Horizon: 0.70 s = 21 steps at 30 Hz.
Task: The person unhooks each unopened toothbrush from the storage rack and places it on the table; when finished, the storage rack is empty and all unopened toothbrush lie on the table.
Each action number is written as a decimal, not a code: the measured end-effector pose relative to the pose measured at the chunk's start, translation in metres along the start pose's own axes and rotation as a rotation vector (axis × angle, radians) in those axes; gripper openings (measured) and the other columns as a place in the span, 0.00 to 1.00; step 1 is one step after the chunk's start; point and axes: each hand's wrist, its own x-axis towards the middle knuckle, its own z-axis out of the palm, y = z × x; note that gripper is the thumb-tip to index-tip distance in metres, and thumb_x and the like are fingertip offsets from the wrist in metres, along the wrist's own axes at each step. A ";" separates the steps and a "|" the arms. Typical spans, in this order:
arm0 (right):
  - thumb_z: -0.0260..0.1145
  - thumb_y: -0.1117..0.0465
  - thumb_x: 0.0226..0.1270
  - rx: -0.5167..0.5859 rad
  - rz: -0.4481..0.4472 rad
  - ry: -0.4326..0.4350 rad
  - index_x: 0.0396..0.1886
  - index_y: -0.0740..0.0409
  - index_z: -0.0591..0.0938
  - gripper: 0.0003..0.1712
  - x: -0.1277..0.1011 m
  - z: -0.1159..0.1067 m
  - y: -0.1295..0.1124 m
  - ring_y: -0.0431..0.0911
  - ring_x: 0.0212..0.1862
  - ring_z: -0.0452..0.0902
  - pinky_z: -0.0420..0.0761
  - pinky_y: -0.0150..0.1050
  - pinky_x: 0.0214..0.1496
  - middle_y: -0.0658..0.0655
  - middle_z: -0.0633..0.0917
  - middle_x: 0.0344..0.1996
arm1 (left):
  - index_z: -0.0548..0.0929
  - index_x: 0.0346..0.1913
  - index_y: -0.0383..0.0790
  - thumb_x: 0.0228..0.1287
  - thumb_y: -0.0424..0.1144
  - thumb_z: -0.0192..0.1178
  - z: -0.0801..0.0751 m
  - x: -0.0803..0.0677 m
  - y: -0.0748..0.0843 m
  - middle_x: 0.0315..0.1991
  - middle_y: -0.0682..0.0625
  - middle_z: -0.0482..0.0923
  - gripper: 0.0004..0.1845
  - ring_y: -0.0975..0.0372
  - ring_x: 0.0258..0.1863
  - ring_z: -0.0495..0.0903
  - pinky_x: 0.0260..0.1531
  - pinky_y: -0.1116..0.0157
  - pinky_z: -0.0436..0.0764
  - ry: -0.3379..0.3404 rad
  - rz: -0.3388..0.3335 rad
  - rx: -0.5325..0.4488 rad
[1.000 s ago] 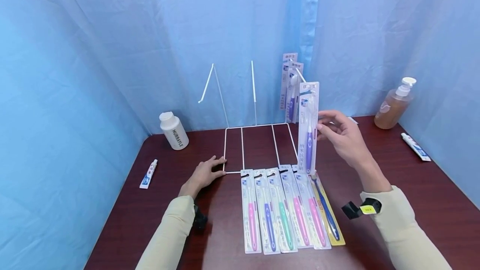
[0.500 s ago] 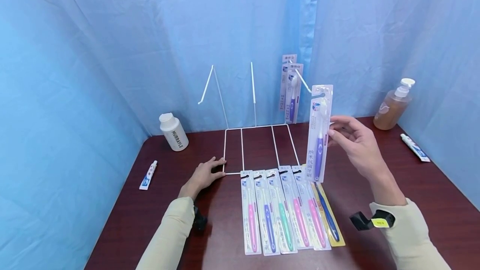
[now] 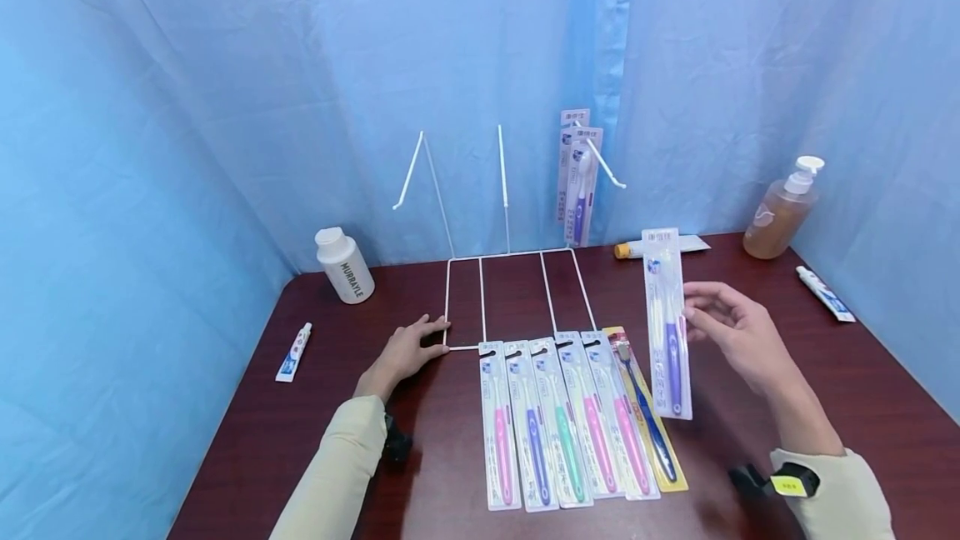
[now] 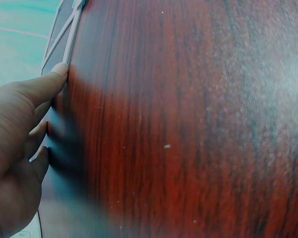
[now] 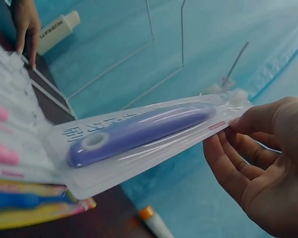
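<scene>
The right hand pinches a purple packaged toothbrush by its right edge, thumb on one face and fingers behind, so the card hangs nearly upright just above the table, to the right of the yellow-carded toothbrush that ends the row. Held by the edge like this, the printed front stays clear and the pack can be lined up with its neighbours. That row of packaged toothbrushes lies flat and side by side at the near edge of the white wire display rack.

The left hand rests flat on the table with relaxed, straight fingers, the thumb tip against the rack's near-left corner, apparently steadying the light frame; the left wrist view is blurred, so firm pressure cannot be confirmed. Two more packs hang on the rack's far-right hook.

Compared with a second ago, the purple pack has come off the level of that hook, moving right and down toward the table, and the right hand has dropped with it. The left hand and the row have not shifted.
</scene>
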 end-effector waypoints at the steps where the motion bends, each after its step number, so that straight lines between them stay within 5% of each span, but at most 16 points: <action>1: 0.59 0.65 0.70 -0.021 0.019 -0.014 0.58 0.66 0.74 0.19 -0.003 -0.001 0.004 0.37 0.33 0.82 0.83 0.33 0.34 0.45 0.82 0.37 | 0.72 0.67 0.56 0.64 0.48 0.62 0.000 0.000 0.000 0.74 0.43 0.56 0.28 0.45 0.72 0.56 0.66 0.43 0.61 0.002 -0.001 0.000; 12: 0.58 0.58 0.72 -0.112 0.359 -0.237 0.62 0.67 0.69 0.25 -0.023 -0.014 0.050 0.44 0.39 0.82 0.85 0.41 0.40 0.67 0.80 0.48 | 0.72 0.67 0.55 0.64 0.47 0.62 0.001 0.000 0.000 0.74 0.42 0.56 0.28 0.45 0.73 0.55 0.66 0.43 0.61 0.008 0.002 0.002; 21: 0.54 0.67 0.70 -0.011 0.529 -0.317 0.59 0.76 0.67 0.22 -0.029 0.000 0.070 0.46 0.36 0.81 0.85 0.42 0.38 0.63 0.82 0.41 | 0.72 0.67 0.54 0.63 0.46 0.62 0.000 -0.001 0.002 0.73 0.42 0.58 0.28 0.45 0.72 0.57 0.66 0.44 0.62 0.009 0.009 0.012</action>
